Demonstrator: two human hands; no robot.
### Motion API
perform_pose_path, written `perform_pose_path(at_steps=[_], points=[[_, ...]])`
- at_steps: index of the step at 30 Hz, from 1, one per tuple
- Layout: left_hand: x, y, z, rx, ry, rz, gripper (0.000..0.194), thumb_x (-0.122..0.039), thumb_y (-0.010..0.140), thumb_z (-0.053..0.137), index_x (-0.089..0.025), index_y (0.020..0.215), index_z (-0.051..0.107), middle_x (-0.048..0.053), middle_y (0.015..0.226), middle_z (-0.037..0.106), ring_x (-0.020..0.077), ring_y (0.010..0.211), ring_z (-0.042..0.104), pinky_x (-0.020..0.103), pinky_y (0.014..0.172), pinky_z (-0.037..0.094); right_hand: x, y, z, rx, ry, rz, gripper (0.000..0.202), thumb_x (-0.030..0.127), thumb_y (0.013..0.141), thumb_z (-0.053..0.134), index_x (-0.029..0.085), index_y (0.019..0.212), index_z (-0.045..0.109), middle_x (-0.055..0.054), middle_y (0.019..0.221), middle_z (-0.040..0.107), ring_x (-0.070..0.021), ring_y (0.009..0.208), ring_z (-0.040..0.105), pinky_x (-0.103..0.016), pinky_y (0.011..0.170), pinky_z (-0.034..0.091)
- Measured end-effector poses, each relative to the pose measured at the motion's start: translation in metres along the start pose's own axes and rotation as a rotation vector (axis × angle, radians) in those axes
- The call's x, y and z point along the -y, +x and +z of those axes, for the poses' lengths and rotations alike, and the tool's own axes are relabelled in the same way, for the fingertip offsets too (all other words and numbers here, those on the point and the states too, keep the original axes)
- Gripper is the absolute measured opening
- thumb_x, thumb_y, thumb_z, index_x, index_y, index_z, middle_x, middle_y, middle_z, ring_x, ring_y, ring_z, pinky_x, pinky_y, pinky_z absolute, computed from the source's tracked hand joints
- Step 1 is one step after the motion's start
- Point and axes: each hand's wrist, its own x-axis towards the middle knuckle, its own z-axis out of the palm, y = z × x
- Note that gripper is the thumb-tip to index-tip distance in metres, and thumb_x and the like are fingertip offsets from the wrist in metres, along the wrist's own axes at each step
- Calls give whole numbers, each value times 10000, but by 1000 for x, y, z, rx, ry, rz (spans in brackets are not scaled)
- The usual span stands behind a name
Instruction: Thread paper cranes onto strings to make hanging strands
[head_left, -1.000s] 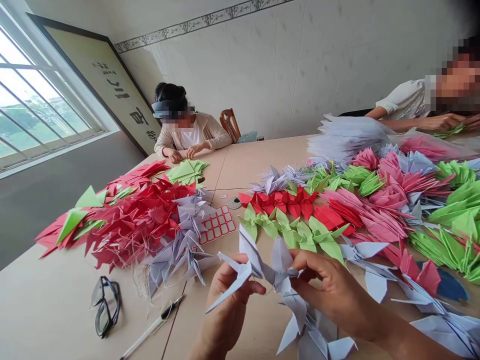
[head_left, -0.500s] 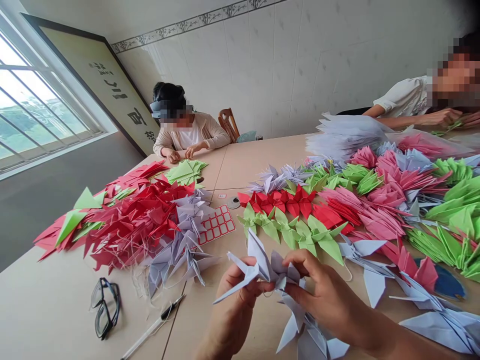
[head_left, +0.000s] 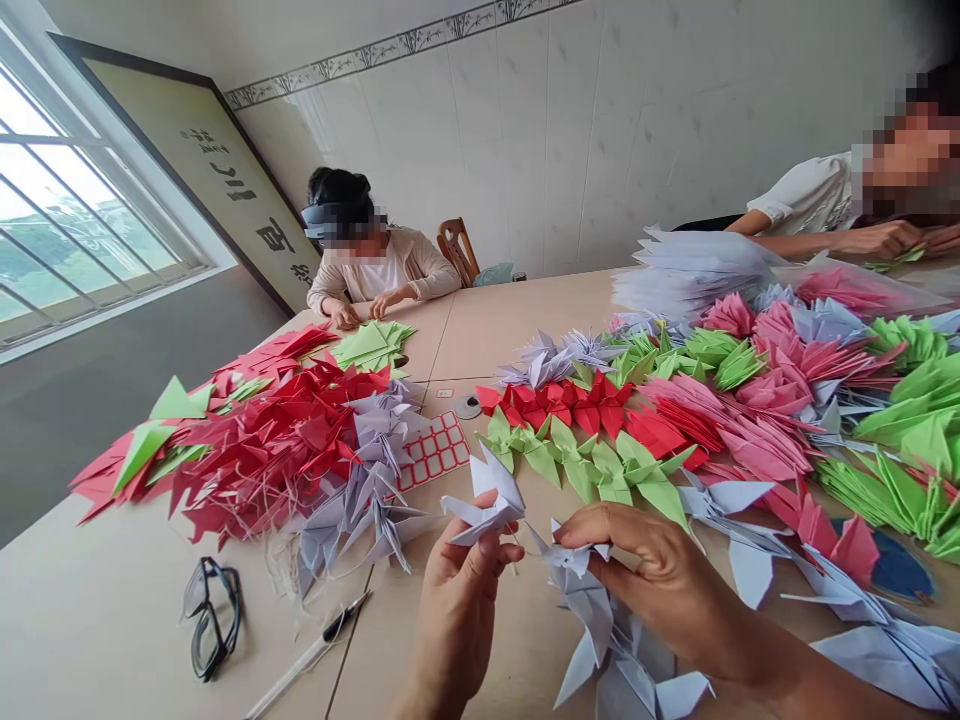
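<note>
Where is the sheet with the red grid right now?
In the head view, the sheet lies near the middle of the table, between pale folded papers on its left and the green row on its right, beyond the left hand.

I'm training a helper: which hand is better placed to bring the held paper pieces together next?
Probably the left hand: it holds a single folded piece, while the right hand grips another piece above a paper cluster.

Near centre: left hand (head_left: 459,600), pinching one pale folded-paper bird (head_left: 491,508); right hand (head_left: 664,575), gripping the top of a pale bird stack (head_left: 589,605). Near left: dark-framed glasses (head_left: 205,640), one pen (head_left: 301,663). Beyond: a red paper heap (head_left: 277,430). Right: a green row (head_left: 611,468). Far side, I count two people (head_left: 382,265).
</note>
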Motion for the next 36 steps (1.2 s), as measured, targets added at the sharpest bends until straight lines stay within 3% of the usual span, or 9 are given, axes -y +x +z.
perform_pose_path(at_steps=[8, 14, 18, 24, 27, 32, 36], points=[[5, 2, -6, -43, 218, 73, 233, -329, 753, 796, -218, 954, 759, 11, 819, 712, 121, 733, 592, 218, 725, 492, 12, 4, -2, 86, 83, -103, 234, 18, 866, 564, 220, 917, 671, -30, 916, 704, -141, 861, 662, -227, 774, 512], [2, -5, 2, 21, 360, 135, 165, -325, 769, 776, -202, 874, 743, 21, 805, 703, 150, 754, 607, 246, 721, 500, 14, -2, 3, 117, 42, -83, 255, 29, 854, 569, 247, 908, 691, -20, 895, 631, -136, 804, 638, -219, 711, 520], [0, -7, 10, 61, 431, 144, 154, -303, 754, 785, -180, 838, 747, 32, 780, 715, 176, 762, 636, 257, 705, 510, 10, -10, 6, 53, -17, -45, 286, 52, 832, 593, 293, 888, 735, -42, 1057, 565, -171, 974, 613, -270, 829, 537], [2, -10, 13, 129, 444, 113, 124, -265, 786, 756, -180, 759, 669, -2, 715, 691, 135, 686, 615, 219, 644, 491, 5, -14, 8, 63, -1, 20, 225, 149, 879, 617, 317, 912, 763, -24, 1530, 365, -240, 1243, 534, -378, 974, 503], [5, -13, 12, 101, 394, 79, 199, -236, 768, 773, -213, 816, 581, -29, 738, 689, 119, 662, 610, 210, 622, 487, 5, -14, 9, 86, 44, 79, 199, 168, 878, 626, 300, 921, 768, -56, 1524, 415, -263, 1250, 553, -389, 959, 518], [9, -14, 9, 130, 428, 27, 365, -270, 804, 742, -249, 1121, 561, 15, 851, 728, 166, 747, 670, 249, 666, 510, 13, -9, 9, 79, 131, 100, 136, 248, 894, 652, 285, 898, 783, -89, 1422, 543, -242, 1185, 612, -365, 982, 505], [8, -13, 8, 277, 514, 85, 204, -327, 878, 654, -199, 1035, 672, 65, 931, 730, 196, 808, 648, 290, 744, 507, 18, -5, 7, 51, 257, 128, 147, 315, 910, 646, 272, 917, 787, -95, 1359, 584, -235, 1177, 621, -343, 982, 508]])
